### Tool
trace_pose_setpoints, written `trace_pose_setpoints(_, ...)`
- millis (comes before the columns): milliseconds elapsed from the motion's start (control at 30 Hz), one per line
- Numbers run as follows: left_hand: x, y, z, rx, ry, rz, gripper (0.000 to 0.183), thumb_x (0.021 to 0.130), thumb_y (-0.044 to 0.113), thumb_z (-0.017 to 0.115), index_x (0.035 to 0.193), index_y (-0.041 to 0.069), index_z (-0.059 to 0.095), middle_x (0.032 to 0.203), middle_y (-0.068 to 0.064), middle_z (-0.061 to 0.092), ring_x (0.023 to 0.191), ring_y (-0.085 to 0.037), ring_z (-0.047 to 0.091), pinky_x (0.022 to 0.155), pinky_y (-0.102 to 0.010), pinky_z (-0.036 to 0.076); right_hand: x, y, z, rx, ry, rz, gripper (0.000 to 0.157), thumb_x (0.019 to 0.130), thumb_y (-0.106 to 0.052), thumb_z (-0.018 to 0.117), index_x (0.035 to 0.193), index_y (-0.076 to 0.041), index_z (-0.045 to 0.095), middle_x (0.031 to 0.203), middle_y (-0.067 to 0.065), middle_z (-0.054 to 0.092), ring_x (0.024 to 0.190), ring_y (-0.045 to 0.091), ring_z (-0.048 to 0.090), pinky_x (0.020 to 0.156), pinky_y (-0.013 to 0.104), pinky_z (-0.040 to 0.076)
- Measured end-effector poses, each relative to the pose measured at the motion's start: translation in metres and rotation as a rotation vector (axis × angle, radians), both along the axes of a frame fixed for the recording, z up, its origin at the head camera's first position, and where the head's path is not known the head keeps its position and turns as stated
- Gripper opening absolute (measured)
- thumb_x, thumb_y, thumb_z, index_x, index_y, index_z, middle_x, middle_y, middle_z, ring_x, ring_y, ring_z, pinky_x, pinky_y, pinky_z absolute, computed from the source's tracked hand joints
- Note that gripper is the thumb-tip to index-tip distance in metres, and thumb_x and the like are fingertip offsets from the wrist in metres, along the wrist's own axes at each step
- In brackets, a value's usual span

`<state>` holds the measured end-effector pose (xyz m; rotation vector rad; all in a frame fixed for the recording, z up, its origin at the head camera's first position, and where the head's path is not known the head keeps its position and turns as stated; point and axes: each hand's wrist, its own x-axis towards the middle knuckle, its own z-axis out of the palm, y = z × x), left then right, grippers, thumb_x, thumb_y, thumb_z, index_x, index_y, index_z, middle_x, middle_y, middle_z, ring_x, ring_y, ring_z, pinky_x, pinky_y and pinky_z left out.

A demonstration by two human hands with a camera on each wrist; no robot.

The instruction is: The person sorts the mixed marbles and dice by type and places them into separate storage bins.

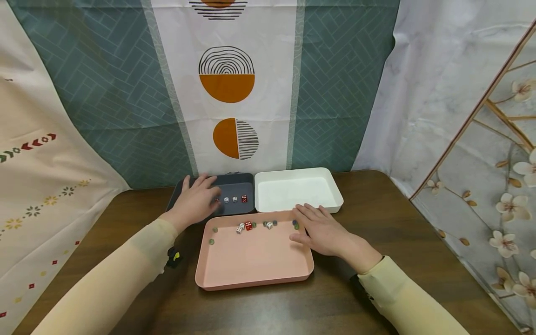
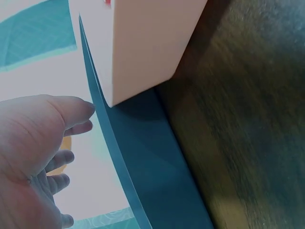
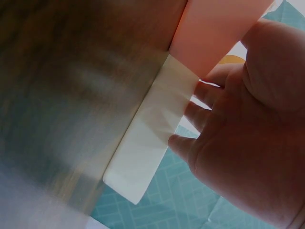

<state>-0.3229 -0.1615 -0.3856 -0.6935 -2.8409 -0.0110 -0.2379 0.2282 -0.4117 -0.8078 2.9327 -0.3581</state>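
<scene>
A left hand [image 1: 194,201], grip relaxed, hovers over a dark tray [image 1: 236,185] with four dice [image 1: 244,198] visible; a right hand [image 1: 322,231], grip loose, fingers extended, reaches across a pink tray's [image 1: 255,260] far-right corner. Inside: four more dice, seven visible beads [image 1: 211,241]. One white tray [image 1: 297,186] shares the tabletop [image 1: 360,197].

The dark tray [image 1: 234,186] holds red and white dice [image 1: 244,198].

Dark tray [image 1: 232,187] partly hidden, sleeves [image 1: 110,274] cropped
</scene>
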Motion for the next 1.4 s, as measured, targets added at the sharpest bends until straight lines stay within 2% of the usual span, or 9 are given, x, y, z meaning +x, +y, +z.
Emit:
trace_pose_setpoints(233, 0.014, 0.002, 0.003, 0.027, 0.021, -0.034, 0.021, 0.100, 0.019, 0.084, 0.120, 0.013, 0.081, 0.168, -0.024, 0.047, 0.161, -0.051, 0.030, 0.123, -0.084, 0.011, -0.001, 0.000, -0.002, -0.008, 0.005, 0.003, 0.083, 0.114, -0.056, 0.055, 0.173, -0.004, 0.033, 0.180, 0.017, 0.028, 0.167, 0.039, 0.022, 0.133, 0.064, 0.011)
trace_pose_setpoints(633, 0.033, 0.015, 0.002, 0.044, 0.052, -0.094, 0.033, 0.097, 0.022, 0.089, 0.127, 0.013, 0.081, 0.167, -0.021, 0.050, 0.162, -0.047, 0.031, 0.125, -0.081, 0.012, 0.000, 0.000, -0.003, -0.024, 0.016, 0.013, 0.083, 0.113, -0.058, 0.055, 0.172, -0.002, 0.034, 0.179, 0.020, 0.030, 0.166, 0.042, 0.022, 0.132, 0.066, 0.011)
trace_pose_setpoints(1000, 0.044, 0.028, -0.003, 0.015, 0.035, -0.129, 0.042, 0.090, 0.017, 0.095, 0.130, 0.015, 0.081, 0.168, -0.018, 0.050, 0.163, -0.045, 0.030, 0.126, -0.079, 0.012, 0.001, 0.000, -0.002, -0.027, 0.021, 0.015, 0.085, 0.112, -0.059, 0.055, 0.172, -0.001, 0.035, 0.179, 0.020, 0.030, 0.166, 0.043, 0.023, 0.132, 0.067, 0.011)
trace_pose_setpoints(1267, 0.050, 0.032, -0.006, 0.018, 0.048, -0.167, 0.035, 0.091, 0.026, 0.094, 0.123, 0.017, 0.082, 0.165, -0.018, 0.053, 0.162, -0.045, 0.033, 0.125, -0.080, 0.015, -0.001, 0.000, -0.004, -0.028, 0.019, 0.017, 0.086, 0.112, -0.061, 0.054, 0.172, -0.003, 0.034, 0.179, 0.019, 0.030, 0.166, 0.042, 0.023, 0.132, 0.066, 0.012)
trace_pose_setpoints(1400, 0.051, 0.034, -0.010, 0.025, 0.056, -0.193, 0.028, 0.092, 0.024, 0.094, 0.117, 0.019, 0.083, 0.164, -0.018, 0.054, 0.161, -0.046, 0.034, 0.125, -0.081, 0.015, -0.002, 0.001, -0.007, -0.022, 0.030, 0.018, 0.088, 0.112, -0.064, 0.051, 0.172, -0.003, 0.034, 0.179, 0.018, 0.030, 0.166, 0.042, 0.023, 0.132, 0.066, 0.013)
